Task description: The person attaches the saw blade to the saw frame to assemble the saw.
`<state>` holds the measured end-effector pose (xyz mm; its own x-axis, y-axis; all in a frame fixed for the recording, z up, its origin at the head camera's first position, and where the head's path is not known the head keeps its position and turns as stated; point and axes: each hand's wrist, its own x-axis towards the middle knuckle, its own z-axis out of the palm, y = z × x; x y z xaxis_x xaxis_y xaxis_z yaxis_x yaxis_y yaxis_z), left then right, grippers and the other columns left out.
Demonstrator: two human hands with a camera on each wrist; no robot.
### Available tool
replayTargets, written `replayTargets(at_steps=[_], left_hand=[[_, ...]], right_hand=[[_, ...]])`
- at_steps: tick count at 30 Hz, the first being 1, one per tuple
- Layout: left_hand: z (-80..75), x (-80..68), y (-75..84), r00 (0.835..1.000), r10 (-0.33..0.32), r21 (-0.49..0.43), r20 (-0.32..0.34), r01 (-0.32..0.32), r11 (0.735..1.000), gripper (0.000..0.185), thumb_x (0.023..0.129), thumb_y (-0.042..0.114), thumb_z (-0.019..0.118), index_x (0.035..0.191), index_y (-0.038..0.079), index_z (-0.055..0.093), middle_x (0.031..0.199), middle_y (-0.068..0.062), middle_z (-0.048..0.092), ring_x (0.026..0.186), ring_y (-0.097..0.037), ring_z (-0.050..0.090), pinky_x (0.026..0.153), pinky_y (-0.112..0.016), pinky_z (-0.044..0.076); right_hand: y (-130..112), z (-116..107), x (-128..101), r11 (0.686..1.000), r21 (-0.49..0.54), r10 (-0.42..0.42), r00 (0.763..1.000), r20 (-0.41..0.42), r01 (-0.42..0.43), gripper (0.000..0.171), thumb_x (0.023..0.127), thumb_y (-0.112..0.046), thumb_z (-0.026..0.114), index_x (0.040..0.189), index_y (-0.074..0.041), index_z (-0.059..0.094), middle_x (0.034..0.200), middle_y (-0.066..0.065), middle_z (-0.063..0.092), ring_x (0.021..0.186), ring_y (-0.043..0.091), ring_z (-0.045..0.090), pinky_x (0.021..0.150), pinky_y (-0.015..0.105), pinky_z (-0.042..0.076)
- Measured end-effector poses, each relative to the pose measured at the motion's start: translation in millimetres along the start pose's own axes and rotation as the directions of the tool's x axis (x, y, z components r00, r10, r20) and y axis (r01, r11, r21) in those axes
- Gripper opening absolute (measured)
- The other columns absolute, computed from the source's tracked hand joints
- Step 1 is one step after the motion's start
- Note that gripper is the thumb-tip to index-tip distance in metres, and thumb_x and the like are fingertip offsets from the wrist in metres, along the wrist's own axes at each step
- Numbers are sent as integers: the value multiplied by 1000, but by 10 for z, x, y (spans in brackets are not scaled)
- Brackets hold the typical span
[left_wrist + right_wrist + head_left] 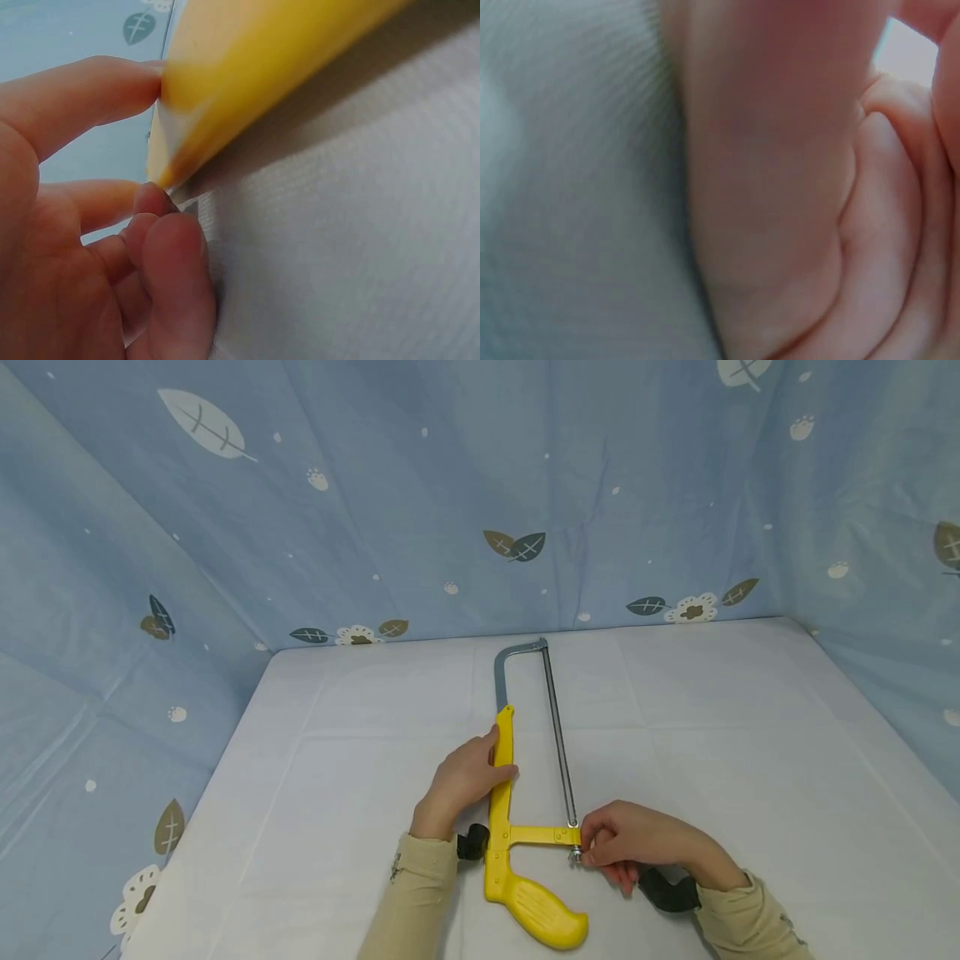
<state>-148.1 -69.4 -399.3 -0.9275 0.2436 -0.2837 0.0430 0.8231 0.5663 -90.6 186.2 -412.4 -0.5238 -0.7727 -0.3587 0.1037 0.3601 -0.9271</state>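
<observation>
A hacksaw with a yellow frame and handle lies on the white-covered table, its handle toward me. My left hand holds the yellow back of the frame, thumb on the near side and fingers at the upper left. In the left wrist view, the fingers of this hand meet the yellow frame. The blade runs along the right side to a wing nut below the yellow crosspiece. My right hand has thumb and forefinger curled at that wing nut; the right wrist view shows only blurred fingers.
White cloth covers the table on both sides of the saw. Blue curtains with leaf prints hang behind and at the sides. A black strap mount sits at each wrist, the left one close against the saw frame.
</observation>
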Motion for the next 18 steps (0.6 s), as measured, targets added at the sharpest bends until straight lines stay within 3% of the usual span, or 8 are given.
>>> replayTargets(at_steps=[18], left_hand=[[4,12,-10,1000,1,1,3,-1,1000,74,83,38,59,142,11,24,112,-5,54,78,-15,48,71,-30,40]], right_hand=[[-1,7,11,999,-38,31,999,-26,-32,20,85,-26,60,83,-6,63,52,3,55,40,16,54,38,26,41]])
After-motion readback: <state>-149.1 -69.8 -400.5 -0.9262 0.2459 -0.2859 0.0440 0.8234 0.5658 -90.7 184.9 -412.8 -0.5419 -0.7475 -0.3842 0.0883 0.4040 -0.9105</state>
